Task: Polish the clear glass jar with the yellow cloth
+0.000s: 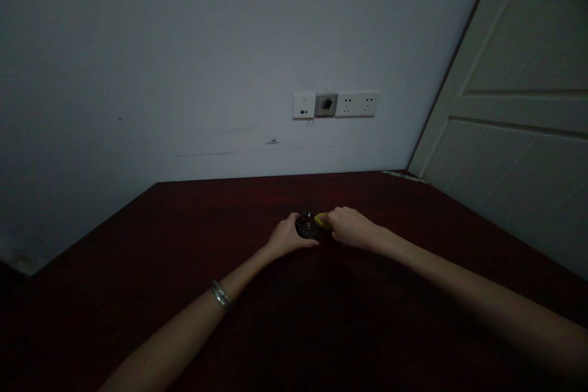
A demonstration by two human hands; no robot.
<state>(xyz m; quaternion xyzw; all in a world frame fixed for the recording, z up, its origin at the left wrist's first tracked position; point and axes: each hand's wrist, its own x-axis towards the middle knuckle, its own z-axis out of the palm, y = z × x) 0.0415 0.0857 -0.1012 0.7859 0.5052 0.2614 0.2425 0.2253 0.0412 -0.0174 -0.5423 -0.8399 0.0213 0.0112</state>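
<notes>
Both my arms reach out over a dark red-brown table (pixel 184 269). My left hand (pixel 287 237) curls round a small dark round object (pixel 309 226) that rests on the table. My right hand (pixel 351 226) is closed on a small yellow piece (pixel 322 219) at the right edge of that dark object. The two hands almost meet over it. A metal bracelet (pixel 222 294) sits on my left wrist. The light is dim and the dark object's details do not show.
A white wall stands behind the table, with a row of sockets and switches (pixel 336 105) above the far edge. A pale panelled door (pixel 519 116) is at the right. The table's left edge runs diagonally.
</notes>
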